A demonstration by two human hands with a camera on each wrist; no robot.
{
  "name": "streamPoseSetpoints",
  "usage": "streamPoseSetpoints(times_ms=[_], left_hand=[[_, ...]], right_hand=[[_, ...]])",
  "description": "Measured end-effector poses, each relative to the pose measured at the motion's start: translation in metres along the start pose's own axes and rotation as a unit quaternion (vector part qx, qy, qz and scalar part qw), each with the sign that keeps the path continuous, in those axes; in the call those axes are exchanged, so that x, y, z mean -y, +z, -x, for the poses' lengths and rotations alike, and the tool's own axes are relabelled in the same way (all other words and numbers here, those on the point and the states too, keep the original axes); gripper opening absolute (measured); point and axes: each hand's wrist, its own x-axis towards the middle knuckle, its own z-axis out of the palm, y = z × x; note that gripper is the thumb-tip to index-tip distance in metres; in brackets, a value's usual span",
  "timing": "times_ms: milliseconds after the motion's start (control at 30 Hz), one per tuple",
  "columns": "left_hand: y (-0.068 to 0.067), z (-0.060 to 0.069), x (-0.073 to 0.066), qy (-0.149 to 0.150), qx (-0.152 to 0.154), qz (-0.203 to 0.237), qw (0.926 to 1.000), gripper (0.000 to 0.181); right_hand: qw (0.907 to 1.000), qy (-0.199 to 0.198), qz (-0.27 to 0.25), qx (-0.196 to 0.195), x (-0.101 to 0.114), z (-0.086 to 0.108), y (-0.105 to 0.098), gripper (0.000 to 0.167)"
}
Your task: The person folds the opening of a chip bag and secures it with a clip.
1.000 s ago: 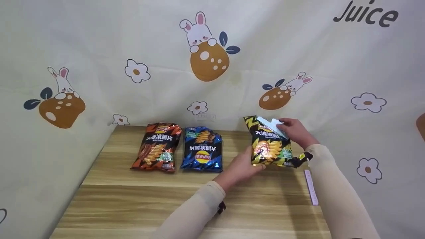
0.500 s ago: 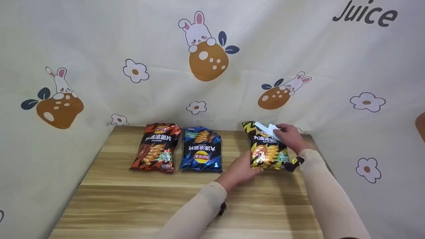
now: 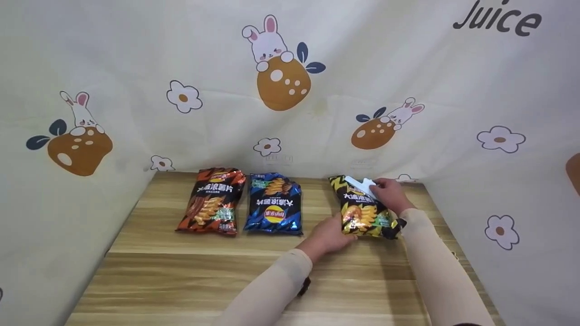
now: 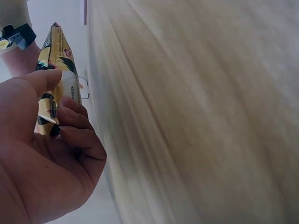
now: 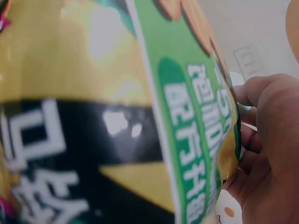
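Note:
A yellow-and-black bag of chips [image 3: 362,210] is at the right of the table, tilted, its print facing me. A light-blue sealing clip [image 3: 361,184] lies across its upper corner. My right hand [image 3: 393,195] grips the clip and the bag's upper right side. In the right wrist view the bag front fills most of the picture, and the right hand [image 5: 273,135] curls at its edge. My left hand [image 3: 327,233] holds the bag's lower left. Seen from the left wrist, thumb and curled fingers of the left hand [image 4: 56,154] pinch the bag's edge.
To the left, a red bag of chips [image 3: 211,201] and a blue bag of chips [image 3: 274,203] lie side by side on the wooden table [image 3: 217,280]. A printed cloth [image 3: 317,127] hangs behind the table and along both sides.
Both hands have lowered the yellow bag toward the table and slightly left, with the clip staying across its corner. The purple strip at the right is now hidden behind the right arm in the head view.

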Motion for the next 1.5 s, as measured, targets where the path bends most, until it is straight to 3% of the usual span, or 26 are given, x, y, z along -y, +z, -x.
streamPoseSetpoints(times_ms=[200, 433, 667, 967, 1267, 1500], left_hand=[[0.003, -0.003, 0.003, 0.023, -0.006, -0.020, 0.9995, 0.071], [0.005, -0.005, 0.004, 0.021, -0.003, -0.029, 0.9993, 0.068], [0.007, -0.005, 0.003, 0.006, -0.005, -0.044, 0.9990, 0.067], [0.006, -0.004, 0.002, -0.011, 0.000, -0.048, 0.9988, 0.070], [0.005, -0.002, 0.001, -0.006, -0.009, -0.071, 0.9974, 0.051], [0.003, 0.000, 0.002, -0.013, -0.006, -0.057, 0.9982, 0.063]], right_hand=[[0.9997, -0.012, 0.007, -0.020, -0.006, -0.002, 0.008, 0.050], [0.9993, -0.021, 0.000, -0.032, -0.014, -0.004, 0.016, 0.034], [0.9994, -0.014, -0.013, -0.029, -0.020, -0.007, 0.019, 0.043], [0.9991, 0.027, -0.030, -0.016, -0.021, -0.004, 0.022, 0.048], [0.9984, 0.037, -0.042, -0.012, -0.023, -0.002, 0.025, 0.047], [0.9976, 0.058, -0.039, -0.001, -0.021, 0.001, 0.023, 0.050]])
